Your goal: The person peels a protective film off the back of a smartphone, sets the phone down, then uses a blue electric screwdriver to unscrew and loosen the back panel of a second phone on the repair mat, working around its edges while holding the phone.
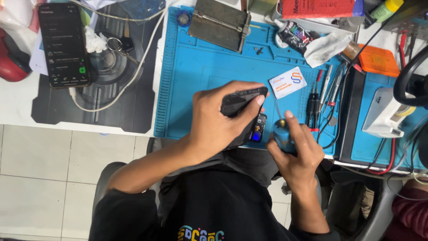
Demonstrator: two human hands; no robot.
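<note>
Black phone gripped in left hand, long axis pointing toward right hand, which holds blue screwdriver just beside it.

Opened phone and screwdriver over the mat

A black, slim, opened smartphone is tilted on edge, its blue-lit inner parts showing at its 5 o'clock end; a blue-handled metal precision screwdriver stands near upright just beside it at 3 o'clock, tip towards the phone.
</note>
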